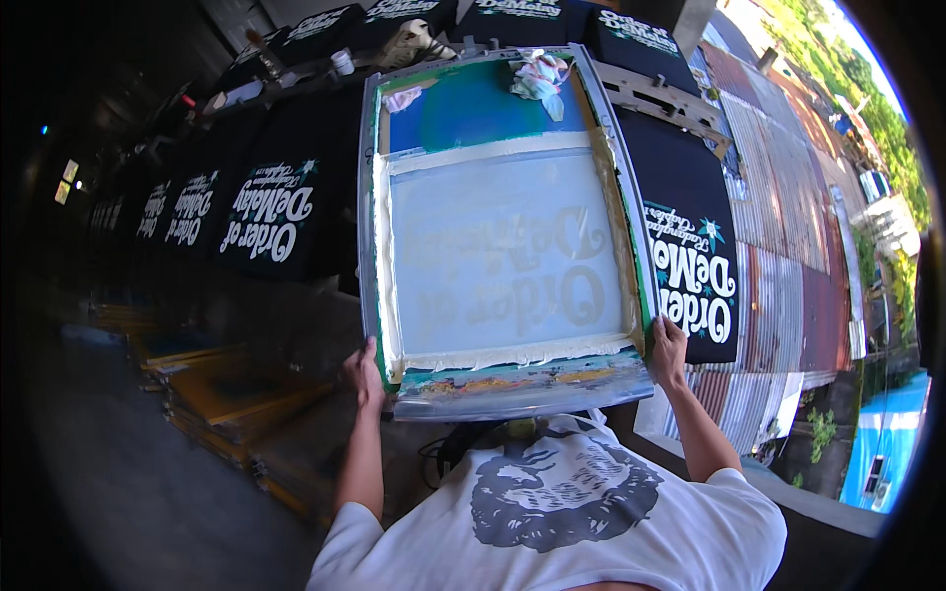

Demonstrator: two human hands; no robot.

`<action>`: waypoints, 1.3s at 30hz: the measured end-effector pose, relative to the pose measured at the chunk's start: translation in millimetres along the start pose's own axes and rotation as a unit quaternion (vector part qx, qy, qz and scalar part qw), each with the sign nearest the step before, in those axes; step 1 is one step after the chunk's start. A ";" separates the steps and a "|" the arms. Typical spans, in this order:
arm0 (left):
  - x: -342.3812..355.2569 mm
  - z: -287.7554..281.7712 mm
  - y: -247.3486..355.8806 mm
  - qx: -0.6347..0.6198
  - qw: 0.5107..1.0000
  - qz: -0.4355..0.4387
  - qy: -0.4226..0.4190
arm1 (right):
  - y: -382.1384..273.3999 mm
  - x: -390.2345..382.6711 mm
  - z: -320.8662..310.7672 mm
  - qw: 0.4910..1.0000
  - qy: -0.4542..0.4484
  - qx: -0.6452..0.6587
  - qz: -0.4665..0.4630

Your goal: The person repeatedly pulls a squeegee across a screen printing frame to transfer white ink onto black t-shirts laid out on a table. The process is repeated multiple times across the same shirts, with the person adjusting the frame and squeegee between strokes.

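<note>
A screen printing frame point(507, 281), grey-rimmed with a pale mesh, lies before me between both hands. Faint lettering shows through its mesh, and ink-smeared tape lines the near end. My left hand point(365, 372) is closed round the near left corner of the frame. At the near right side, my right hand point(668, 350) grips the opposite rail, thumb on top. A crumpled, stained rag point(539, 81) and a smaller pinkish rag point(402, 99) rest on the blue far part of the screen.
Black printed shirts point(271, 202) lie in a row on boards to the left, with another black shirt point(695, 227) beside the frame's right side. A white container point(342, 63) stands at the back. Yellowish frames point(227, 394) are stacked low left. Corrugated roofs point(769, 197) appear outside, right.
</note>
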State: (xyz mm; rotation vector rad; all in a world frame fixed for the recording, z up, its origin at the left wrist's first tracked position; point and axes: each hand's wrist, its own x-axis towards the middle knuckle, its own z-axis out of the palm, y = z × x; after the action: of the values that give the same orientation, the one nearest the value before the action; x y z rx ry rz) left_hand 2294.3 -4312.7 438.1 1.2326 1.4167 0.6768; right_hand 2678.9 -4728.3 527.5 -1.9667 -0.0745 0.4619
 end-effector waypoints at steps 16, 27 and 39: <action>-4.6 -165.3 -43.6 -0.050 0.973 -0.034 0.222 | -86.4 58.5 246.5 0.964 -0.195 -0.106 -0.145; 51.0 -287.6 -65.8 -0.147 0.934 -0.081 0.317 | -145.0 40.2 504.8 0.894 -0.351 -0.163 -0.226; 206.7 -443.0 -40.1 -0.204 0.890 -0.046 0.405 | -254.1 -18.4 772.0 0.860 -0.409 -0.151 -0.266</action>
State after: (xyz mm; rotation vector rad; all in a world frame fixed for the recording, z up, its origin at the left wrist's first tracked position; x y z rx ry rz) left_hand 1890.6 -4034.2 440.2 0.5366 1.8477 1.4451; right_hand 2429.1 -3956.1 479.9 -1.7993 -1.2642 0.9162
